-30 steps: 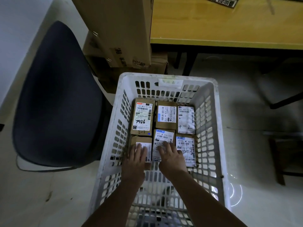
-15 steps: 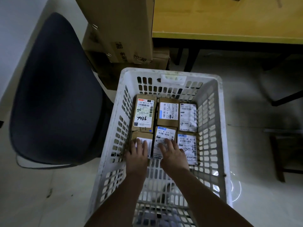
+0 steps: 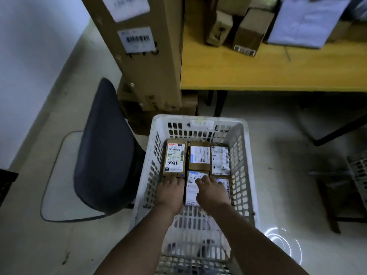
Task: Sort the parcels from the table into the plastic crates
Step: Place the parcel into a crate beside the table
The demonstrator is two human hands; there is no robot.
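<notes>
A white plastic crate (image 3: 245, 175) stands on the floor with several small brown parcels laid flat in two rows at its far end. The back-left parcel (image 3: 174, 159) bears "7936". My left hand (image 3: 170, 192) lies flat on the front-left parcel, hiding most of it. My right hand (image 3: 211, 192) rests with spread fingers over the front-middle parcel (image 3: 191, 192) and the edge of the front-right parcel (image 3: 225, 184). More parcels (image 3: 249, 29) and a white mailer bag (image 3: 305, 20) lie on the yellow table (image 3: 258, 72).
A dark office chair (image 3: 105, 153) stands close to the crate's left side. A tall cardboard box (image 3: 143, 52) leans at the table's left end over smaller boxes. Part of another crate (image 3: 358, 171) shows at the right edge, next to a dark stool frame.
The view has tilted upward, bringing the tabletop and its parcels into sight. Both hands stay on the front row of parcels, shifted slightly forward.
</notes>
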